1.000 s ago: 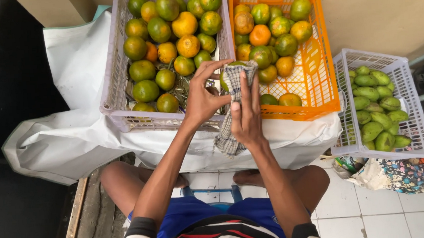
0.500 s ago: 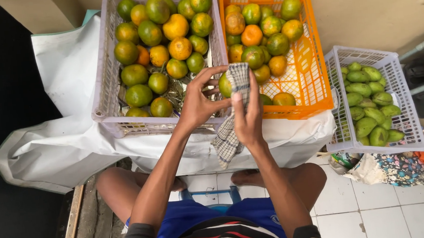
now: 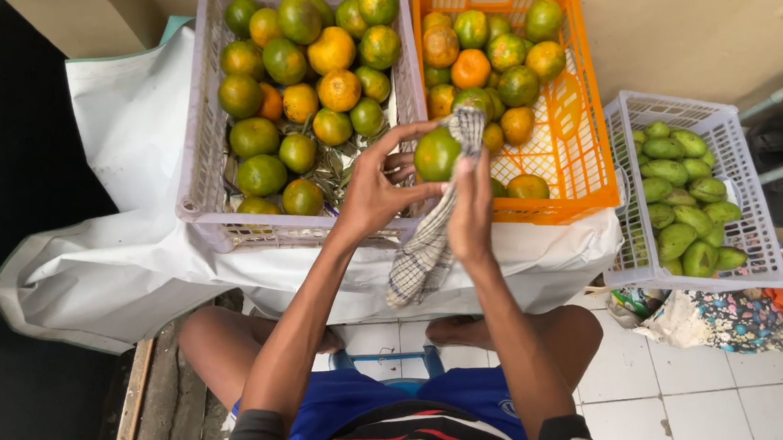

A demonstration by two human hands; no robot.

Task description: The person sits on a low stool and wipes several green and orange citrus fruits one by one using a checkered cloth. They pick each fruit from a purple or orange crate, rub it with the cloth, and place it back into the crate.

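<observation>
Fingers of your left hand are spread and curled around one green citrus fruit, gripping it from the side. Your right hand presses a checked cloth against the fruit's far side, fingers closed flat on the fabric while its tail hangs toward your knees. You hold the fruit above the near rims where the two big crates meet.

Judging by how things lie, the wiping is in mid-course: one fruit is in hand, and I cannot tell which of the others are already wiped.

Counts, working away from you: one cloth, one fruit in hand. Beyond it, the grey crate on the left holds about seventeen green and orange fruits, with dry leaves at its bottom. The orange crate beside it holds roughly twelve. Off to the right, a smaller white basket carries about fourteen green mangoes. All three rest on a white sheet.
</observation>
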